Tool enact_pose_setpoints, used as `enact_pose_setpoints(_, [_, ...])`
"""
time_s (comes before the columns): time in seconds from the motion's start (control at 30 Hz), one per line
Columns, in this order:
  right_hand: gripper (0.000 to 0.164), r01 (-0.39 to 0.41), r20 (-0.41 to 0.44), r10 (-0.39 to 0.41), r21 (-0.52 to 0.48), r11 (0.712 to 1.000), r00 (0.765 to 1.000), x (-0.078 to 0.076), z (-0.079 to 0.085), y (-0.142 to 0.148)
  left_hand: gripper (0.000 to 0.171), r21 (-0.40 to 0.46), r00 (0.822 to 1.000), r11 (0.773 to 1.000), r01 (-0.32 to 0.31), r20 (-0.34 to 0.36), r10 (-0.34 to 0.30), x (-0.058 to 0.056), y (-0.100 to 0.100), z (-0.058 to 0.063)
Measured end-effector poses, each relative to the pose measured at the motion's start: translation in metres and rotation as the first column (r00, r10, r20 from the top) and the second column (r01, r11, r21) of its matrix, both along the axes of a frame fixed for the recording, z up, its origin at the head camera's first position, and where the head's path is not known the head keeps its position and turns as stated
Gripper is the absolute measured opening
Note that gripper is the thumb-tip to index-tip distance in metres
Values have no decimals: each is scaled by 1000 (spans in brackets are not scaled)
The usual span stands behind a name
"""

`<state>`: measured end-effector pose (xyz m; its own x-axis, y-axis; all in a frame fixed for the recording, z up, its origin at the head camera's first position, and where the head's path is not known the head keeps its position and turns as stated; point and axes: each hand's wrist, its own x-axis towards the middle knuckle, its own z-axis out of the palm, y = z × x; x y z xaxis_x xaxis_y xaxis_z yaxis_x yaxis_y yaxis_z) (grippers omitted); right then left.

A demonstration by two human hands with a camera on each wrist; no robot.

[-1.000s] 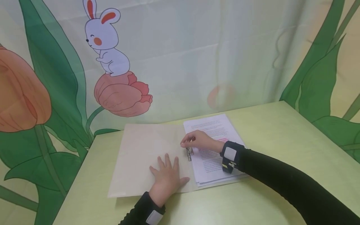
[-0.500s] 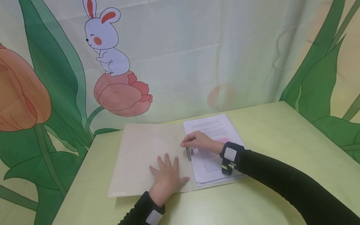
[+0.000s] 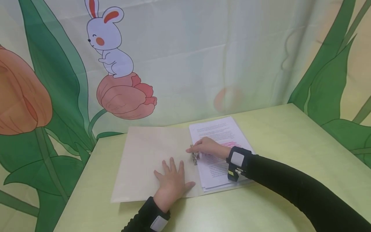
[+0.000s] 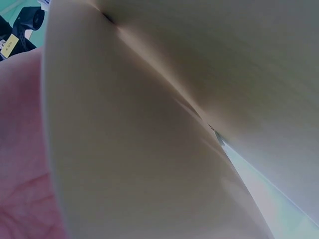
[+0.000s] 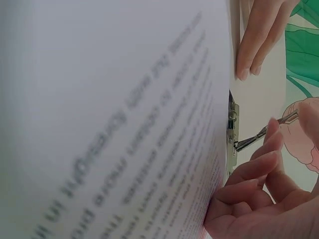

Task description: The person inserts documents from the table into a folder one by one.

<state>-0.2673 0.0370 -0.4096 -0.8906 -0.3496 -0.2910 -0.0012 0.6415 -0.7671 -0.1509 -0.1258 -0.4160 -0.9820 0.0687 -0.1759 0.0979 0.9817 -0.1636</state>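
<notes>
A cream file folder point(image 3: 139, 161) lies open on the table, with a stack of printed paper point(image 3: 215, 169) on its right half. At its spine sits a metal lever clip point(image 3: 195, 159), partly hidden by my right hand point(image 3: 204, 146). In the right wrist view the raised lever point(image 5: 251, 141) runs from the clip's base between my right thumb and fingertips, which pinch it. My left hand point(image 3: 171, 185) rests with spread fingers on the folder's left cover. The left wrist view shows the palm point(image 4: 22, 159) against the folder's edge.
The pale green table point(image 3: 284, 154) extends on both sides of the folder. Pink highlighter marks point(image 3: 230, 144) cross the top sheet. Behind the table hangs a curtain point(image 3: 185, 58) printed with a rabbit and tulips.
My right fingertips have dipped slightly toward me at the clip, and a bit of metal now shows just beyond them. The left hand, folder and paper stay put.
</notes>
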Motion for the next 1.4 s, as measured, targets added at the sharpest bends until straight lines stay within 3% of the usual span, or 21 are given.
enact_pose_setpoints(0.33, [32, -66, 22, 68, -93, 994, 997, 1, 0, 8, 88, 6, 1000, 1000, 0, 1, 0, -1, 1, 1])
enact_pose_setpoints(0.57, [36, -62, 37, 64, -51, 997, 997, 1, 0, 10, 88, 11, 1000, 1000, 3, -7, -3, -1, 2, 1])
enact_pose_setpoints(0.9, [26, -90, 1, 90, -15, 996, 996, 2, -8, 11, 89, 40, 1000, 999, -6, 11, 5, 0, 2, 4])
enact_pose_setpoints(1.4, [21, -120, -47, 118, -46, 992, 992, 5, -14, 13, 89, 49, 1000, 999, -10, 12, 9, 0, 1, 2])
